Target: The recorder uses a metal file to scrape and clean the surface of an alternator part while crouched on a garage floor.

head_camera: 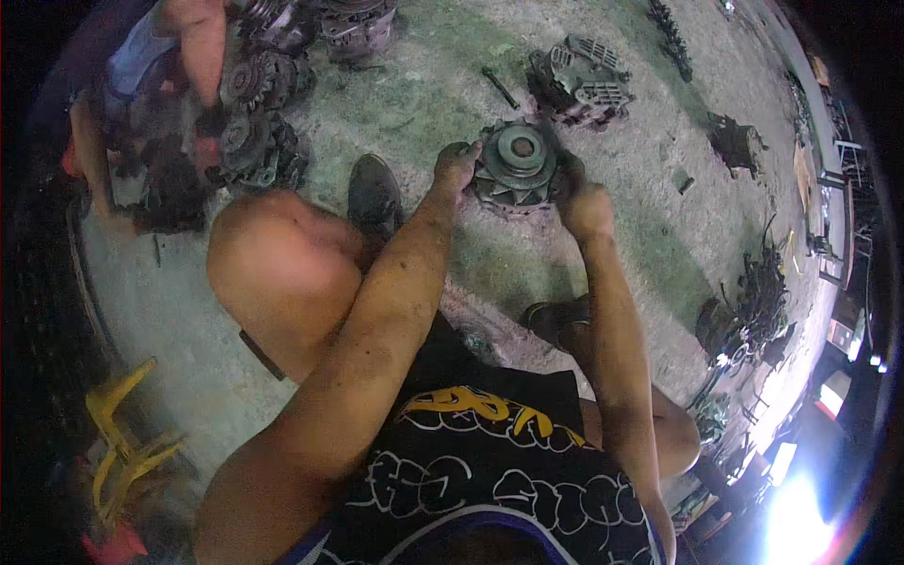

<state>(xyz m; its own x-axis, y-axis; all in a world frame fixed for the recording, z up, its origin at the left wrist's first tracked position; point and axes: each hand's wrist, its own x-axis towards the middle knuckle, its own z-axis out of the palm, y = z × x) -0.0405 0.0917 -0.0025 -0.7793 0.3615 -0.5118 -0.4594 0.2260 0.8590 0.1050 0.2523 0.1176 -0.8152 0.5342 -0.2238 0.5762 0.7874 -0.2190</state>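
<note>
An alternator [519, 166] with its pulley and fan facing up rests on the stained concrete floor in front of me. My left hand [458, 166] grips its left side, the fingers curled at the rim of the housing. At its right side is my right hand [587, 208], blurred and curled around a dark thing that I cannot make out, close against the alternator. Just beyond, a second alternator [583, 81] lies with its slotted vent cover up. A dark metal rod or bolt [501, 88] lies on the floor to the left of that one.
Several alternators [261, 148] stand in a group at the upper left, near another person's arm [201, 49]. A dark cylindrical part [738, 145] and a small block [684, 182] lie to the right. Heaped dark parts [759, 296] are at the far right, a yellow frame [116, 431] at lower left.
</note>
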